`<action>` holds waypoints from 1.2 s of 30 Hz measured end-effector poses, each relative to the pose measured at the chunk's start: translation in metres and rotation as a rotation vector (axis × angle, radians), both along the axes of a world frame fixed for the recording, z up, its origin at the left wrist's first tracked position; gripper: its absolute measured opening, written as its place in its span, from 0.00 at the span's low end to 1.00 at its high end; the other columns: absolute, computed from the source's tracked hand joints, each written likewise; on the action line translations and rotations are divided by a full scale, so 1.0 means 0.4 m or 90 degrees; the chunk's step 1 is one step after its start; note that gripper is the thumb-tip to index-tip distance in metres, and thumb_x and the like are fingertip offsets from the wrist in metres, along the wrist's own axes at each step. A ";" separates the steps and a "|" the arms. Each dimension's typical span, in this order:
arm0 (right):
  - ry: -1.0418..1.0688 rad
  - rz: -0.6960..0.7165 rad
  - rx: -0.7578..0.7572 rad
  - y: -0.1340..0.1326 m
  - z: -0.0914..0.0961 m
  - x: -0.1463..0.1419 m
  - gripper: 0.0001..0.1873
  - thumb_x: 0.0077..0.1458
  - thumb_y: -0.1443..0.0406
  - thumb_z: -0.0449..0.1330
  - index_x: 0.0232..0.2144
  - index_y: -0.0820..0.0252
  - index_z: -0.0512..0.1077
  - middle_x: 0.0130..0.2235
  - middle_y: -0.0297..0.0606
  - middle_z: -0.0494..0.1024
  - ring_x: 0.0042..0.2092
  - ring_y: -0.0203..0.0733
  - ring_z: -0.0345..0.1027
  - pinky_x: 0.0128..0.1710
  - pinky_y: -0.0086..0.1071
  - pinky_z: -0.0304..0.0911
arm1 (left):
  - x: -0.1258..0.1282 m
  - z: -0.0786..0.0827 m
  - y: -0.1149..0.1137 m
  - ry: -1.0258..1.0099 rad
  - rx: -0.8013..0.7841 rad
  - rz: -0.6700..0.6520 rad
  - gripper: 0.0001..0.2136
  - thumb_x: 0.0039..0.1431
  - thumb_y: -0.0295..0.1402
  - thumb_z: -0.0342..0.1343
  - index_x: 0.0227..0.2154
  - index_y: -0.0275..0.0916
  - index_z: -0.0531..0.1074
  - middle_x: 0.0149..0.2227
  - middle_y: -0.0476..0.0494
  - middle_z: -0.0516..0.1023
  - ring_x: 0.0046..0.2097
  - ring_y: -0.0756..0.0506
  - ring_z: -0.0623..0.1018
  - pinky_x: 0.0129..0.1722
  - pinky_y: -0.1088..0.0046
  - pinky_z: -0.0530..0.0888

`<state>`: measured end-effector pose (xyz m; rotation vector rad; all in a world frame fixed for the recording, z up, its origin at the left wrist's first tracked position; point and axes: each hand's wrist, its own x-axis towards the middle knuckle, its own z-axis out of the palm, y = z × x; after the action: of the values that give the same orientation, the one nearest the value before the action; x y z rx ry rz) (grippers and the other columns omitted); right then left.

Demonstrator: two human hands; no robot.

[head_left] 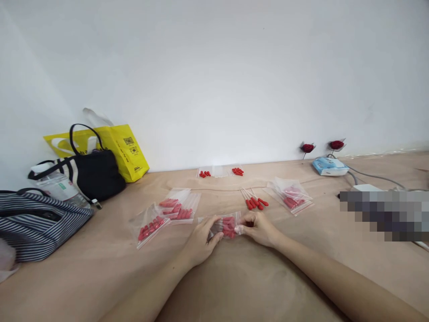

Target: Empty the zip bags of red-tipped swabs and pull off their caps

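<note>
A clear zip bag (219, 226) with several red-tipped sticks (229, 226) inside lies sideways between my hands at the middle of the table. My left hand (205, 237) grips its left end, thumb in front and fingers behind. At the bag's right end, my right hand (256, 229) pinches the edge between thumb and fingers. Just beyond the right hand, several loose red-headed sticks with white stems (255, 202) lie fanned out. Left of my left hand, filled zip bags (152, 226) overlap one another. Another small pile of bags (293, 199) with red pieces rests to the right.
Along the wall are more bags with red pieces (204, 174). A yellow bag (129, 154), a black handbag (100, 174) and a striped bag (43, 228) stand at left. On the right are a blue tissue pack (330, 166), dark red roses (336, 145), cables and a pixelated area.
</note>
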<state>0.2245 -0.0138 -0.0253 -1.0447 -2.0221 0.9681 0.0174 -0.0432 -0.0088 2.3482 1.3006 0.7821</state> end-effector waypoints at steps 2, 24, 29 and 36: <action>0.020 0.025 -0.004 -0.002 0.002 -0.003 0.14 0.50 0.59 0.54 0.30 0.60 0.75 0.23 0.31 0.70 0.26 0.31 0.59 0.25 0.24 0.53 | 0.000 -0.001 0.000 0.004 -0.006 0.014 0.15 0.55 0.32 0.48 0.46 0.39 0.62 0.46 0.42 0.70 0.47 0.44 0.69 0.47 0.63 0.66; -0.025 -0.052 0.096 -0.028 0.015 -0.029 0.03 0.37 0.72 0.56 0.20 0.61 0.67 0.21 0.29 0.66 0.24 0.29 0.57 0.23 0.22 0.52 | 0.001 -0.001 0.003 0.009 0.008 0.008 0.14 0.53 0.30 0.49 0.44 0.41 0.63 0.44 0.44 0.71 0.45 0.45 0.70 0.45 0.65 0.67; -0.029 -0.047 0.032 -0.015 0.011 0.016 0.03 0.38 0.72 0.55 0.21 0.61 0.67 0.19 0.28 0.65 0.21 0.29 0.56 0.21 0.22 0.51 | -0.002 -0.003 0.003 0.022 0.006 0.019 0.13 0.54 0.33 0.48 0.44 0.40 0.63 0.45 0.45 0.71 0.46 0.45 0.71 0.44 0.66 0.67; -0.033 0.027 0.110 -0.019 0.016 0.018 0.10 0.41 0.71 0.56 0.30 0.60 0.71 0.29 0.33 0.73 0.30 0.32 0.63 0.30 0.25 0.57 | -0.003 -0.005 0.004 0.021 0.012 0.016 0.13 0.54 0.32 0.49 0.44 0.40 0.63 0.44 0.44 0.71 0.46 0.45 0.70 0.45 0.66 0.67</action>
<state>0.2317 -0.0214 -0.0189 -0.9457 -2.1360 0.7796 0.0161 -0.0418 -0.0109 2.3738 1.3439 0.7690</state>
